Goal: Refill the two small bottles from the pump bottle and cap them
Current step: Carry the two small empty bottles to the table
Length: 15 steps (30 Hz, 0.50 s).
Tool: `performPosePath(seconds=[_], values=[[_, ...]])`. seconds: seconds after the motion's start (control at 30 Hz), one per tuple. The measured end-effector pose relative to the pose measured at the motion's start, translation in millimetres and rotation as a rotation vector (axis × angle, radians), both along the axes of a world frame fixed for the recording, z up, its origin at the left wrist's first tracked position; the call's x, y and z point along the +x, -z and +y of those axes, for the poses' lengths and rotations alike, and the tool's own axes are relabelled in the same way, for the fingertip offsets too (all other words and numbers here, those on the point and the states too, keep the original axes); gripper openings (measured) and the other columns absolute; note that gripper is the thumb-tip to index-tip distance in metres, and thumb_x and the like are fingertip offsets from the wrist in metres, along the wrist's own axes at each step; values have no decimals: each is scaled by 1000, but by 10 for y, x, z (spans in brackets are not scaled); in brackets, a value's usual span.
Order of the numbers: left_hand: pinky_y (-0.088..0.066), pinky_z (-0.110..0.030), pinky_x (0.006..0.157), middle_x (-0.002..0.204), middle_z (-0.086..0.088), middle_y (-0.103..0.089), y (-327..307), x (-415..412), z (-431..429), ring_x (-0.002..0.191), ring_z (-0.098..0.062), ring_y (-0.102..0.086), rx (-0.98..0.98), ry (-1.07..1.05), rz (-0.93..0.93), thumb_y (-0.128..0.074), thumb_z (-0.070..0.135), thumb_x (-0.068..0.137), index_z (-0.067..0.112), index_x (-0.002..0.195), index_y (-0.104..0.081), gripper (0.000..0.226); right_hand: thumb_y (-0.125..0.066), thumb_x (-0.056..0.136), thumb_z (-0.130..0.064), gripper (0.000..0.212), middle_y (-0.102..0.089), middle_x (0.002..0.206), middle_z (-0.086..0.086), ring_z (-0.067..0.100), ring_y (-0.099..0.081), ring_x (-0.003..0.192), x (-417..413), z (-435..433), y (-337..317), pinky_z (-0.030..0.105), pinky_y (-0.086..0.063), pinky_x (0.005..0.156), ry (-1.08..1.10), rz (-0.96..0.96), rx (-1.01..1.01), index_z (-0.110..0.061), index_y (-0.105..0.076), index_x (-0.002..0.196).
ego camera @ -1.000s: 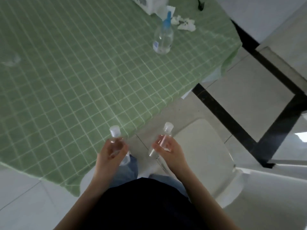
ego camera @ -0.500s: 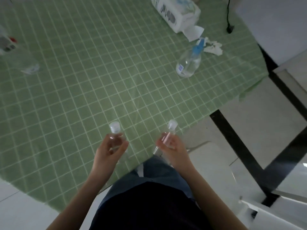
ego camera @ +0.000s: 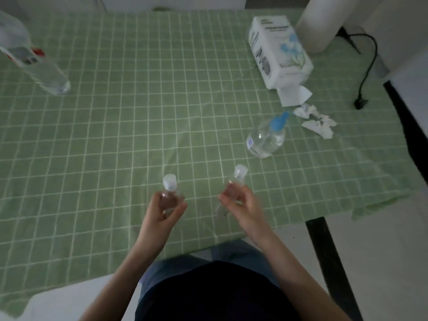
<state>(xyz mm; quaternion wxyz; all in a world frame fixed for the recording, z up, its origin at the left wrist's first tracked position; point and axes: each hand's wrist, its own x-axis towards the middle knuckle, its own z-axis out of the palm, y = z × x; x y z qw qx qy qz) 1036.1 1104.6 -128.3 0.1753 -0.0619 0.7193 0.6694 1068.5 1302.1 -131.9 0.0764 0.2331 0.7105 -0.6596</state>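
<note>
Presently your left hand (ego camera: 162, 209) grips one capped small bottle (ego camera: 171, 192) upright; your right hand (ego camera: 240, 202) pinches the other small bottle (ego camera: 235, 181), tilted. Both are carried over the green tablecloth (ego camera: 139, 112), apparently for setting down near the pump bottle (ego camera: 266, 137).

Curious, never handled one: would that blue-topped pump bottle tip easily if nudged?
Probably not: the pump bottle looks broad-bodied under a narrow top, so steady. Its clear, smooth wall may feel slippery. The wrinkled tablecloth would likely catch it rather than let it slide.
</note>
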Motion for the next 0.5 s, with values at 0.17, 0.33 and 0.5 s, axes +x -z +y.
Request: performPosePath(seconds=[0.17,0.33,0.5], values=[[-48,-8,68,99,0,-67,70,172,580,84,4,-65,5,-153,4,-61,3,86,8,100,-51,18,-69,74,-49,36,-64,102,-18,-18,-60,88,-68,597,-97,6,-50,74,-193,11,17,-41,-56,106],[-47,-4,69,102,7,-64,53,165,824,87,12,-61,-66,-220,55,-62,5,85,22,101,-56,24,-68,73,-54,43,-65,107,-15,-12,-62,97,-196,810,-85,9,-51,80,-311,52,12,-42,-55,112],[-45,-2,69,99,7,-66,60,-86,839,85,12,-61,-114,-256,124,-65,6,83,30,101,-57,31,-71,84,-42,30,-67,103,-15,4,-65,101,-379,790,-4,29,-54,92,-375,130,29,-41,-57,111]])
